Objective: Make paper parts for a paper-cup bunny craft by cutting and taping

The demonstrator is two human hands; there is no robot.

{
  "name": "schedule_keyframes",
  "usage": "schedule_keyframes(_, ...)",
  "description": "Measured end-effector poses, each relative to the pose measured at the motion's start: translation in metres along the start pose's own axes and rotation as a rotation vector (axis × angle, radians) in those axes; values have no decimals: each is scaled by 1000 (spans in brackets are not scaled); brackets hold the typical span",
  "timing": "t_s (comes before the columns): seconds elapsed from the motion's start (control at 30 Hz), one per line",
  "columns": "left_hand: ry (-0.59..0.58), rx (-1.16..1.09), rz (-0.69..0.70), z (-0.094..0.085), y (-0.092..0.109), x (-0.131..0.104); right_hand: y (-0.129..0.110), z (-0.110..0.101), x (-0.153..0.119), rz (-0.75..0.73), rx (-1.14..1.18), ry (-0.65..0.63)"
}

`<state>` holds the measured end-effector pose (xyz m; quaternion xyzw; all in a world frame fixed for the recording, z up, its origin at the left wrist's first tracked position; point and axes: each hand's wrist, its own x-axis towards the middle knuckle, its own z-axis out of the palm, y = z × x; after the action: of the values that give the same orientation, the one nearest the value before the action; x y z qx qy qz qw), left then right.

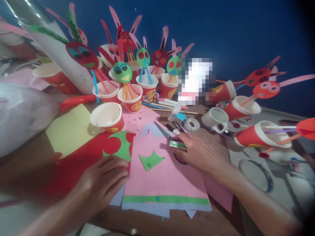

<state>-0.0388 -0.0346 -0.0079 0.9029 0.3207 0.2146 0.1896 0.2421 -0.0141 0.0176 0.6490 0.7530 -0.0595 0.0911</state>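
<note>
The scissors (163, 131) lie over the upper right part of the pink sheet (157, 177), their long axis slanting, with the tip pointing up and to the left, away from the person, and the dark handle end towards the right hand (194, 150). That hand is palm down and bent narrow over the handle end; whether its fingers grip the handles or only rest on them cannot be told, as the hand hides most of them. A shiny green-and-silver piece (178, 145), too blurred to name, shows at its fingers. On the pink sheet, left of the scissors, lies a pointed green scrap (150, 160). The left hand (108, 178) is loosely open at the sheet's left edge, fingers side by side and slightly bent, just below a larger green cutout (121, 149) on red paper (81, 164); no thing shows in its fingers. Beyond the sheet's upper right corner are a marker (172, 128), a roll of tape (192, 124) and a white mug (215, 118). An empty paper cup (106, 116) stands past its upper left corner, with yellow paper (70, 129) farther left. Behind the sheet, more cups hold straws topped with round paper faces, the nearest one green (122, 72).
</note>
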Motion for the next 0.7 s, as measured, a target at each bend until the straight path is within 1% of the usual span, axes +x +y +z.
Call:
schedule_keyframes(0.1, -34, 71, -26, -1, -5, -3, -6, 5, 2, 20, 1, -10)
schedule_keyframes(0.2, -113, 126, -53, -1, -9, -5, -10, 13, 6, 30, 4, 7)
schedule_keyframes(0.27, -171, 101, -131, -1, -8, -6, -11, 16, 8, 41, -12, 5)
schedule_keyframes(0.33, -205, 19, -275, -2, -5, -6, -9, 15, 9, 62, -48, -7)
schedule_keyframes(0.4, -241, -163, -522, -5, 0, -4, -3, 12, 9, 73, -110, 1)
schedule_keyframes(0.47, -285, -448, -789, -8, 5, 1, 6, 10, 7, 73, -180, 43)
schedule_keyframes(0.5, -307, -594, -896, -11, 6, 3, 11, 9, 6, 79, -211, 63)
schedule_keyframes(0.53, -326, -723, -963, -12, 7, 6, 16, 9, 4, 94, -237, 76)
schedule_keyframes(0.57, -339, -831, -994, -14, 6, 8, 20, 9, 3, 113, -256, 78)
schedule_keyframes(0.7, -328, -1135, -1034, -17, -2, 9, 33, 12, -1, 164, -289, 67)
